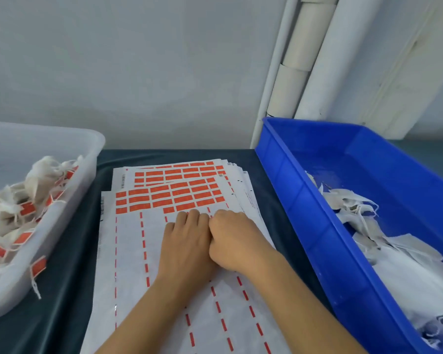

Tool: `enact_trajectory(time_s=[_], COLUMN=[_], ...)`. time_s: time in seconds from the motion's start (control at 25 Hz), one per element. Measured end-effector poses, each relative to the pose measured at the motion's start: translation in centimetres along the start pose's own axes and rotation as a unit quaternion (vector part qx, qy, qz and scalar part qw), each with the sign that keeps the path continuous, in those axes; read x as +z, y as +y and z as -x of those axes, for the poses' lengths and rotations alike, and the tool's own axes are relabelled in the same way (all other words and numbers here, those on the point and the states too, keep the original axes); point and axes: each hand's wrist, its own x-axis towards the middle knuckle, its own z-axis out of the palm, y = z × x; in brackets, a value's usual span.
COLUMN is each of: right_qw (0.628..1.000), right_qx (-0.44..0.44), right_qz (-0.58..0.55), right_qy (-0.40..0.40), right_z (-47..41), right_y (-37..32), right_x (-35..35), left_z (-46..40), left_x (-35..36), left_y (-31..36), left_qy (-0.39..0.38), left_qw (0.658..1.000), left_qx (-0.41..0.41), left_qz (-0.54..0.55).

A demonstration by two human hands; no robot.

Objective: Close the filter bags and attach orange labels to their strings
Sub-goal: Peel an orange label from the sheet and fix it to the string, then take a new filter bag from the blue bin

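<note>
The sheets of orange labels (172, 194) lie stacked mid-tabletop (69, 264). On them both hands press together, left hand (187, 246) and right hand (234, 241), fingers curled (what they pinch, I cannot tell). Labelled filter bags (13, 213) fill the clear tub (87, 149) at 9 o'clock; unlabelled bags (363, 221) lie in the blue bin (292, 175) at 3 o'clock.

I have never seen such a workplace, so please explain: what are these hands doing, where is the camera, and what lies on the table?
There is no machine: a person works with bare hands, and the one camera sits on their head, looking down. The left hand and right hand meet, fingers curled, on the top label sheet, near its remaining orange labels; what they pinch is hidden. The clear bin holds labelled bags. The blue bin holds unlabelled bags.
</note>
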Motion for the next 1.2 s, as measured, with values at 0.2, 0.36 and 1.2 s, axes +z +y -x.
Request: enact_trajectory(time_s=[0.2,0.36,1.2], right_qw=[0.997,0.993,0.908], right_qx=[-0.032,-0.018,0.38], right_qz=[-0.032,-0.113,0.077], right_qy=[-0.07,0.024,0.156], right_z=[-1.8,-2.3,-6.1], right_y=[1.0,4.2,21.7], right_x=[-2.9,-8.3,-7.3], left_z=[0.8,1.8,2.0], left_x=[-1.3,-2.7,-0.3], left_y=[0.2,1.0,2.3], left_qy=[0.047,-0.007,-0.054], left_qw=[0.975,0.945,0.97], left_qx=[0.003,0.062,0.144], left_qz=[0.218,0.322,0.186])
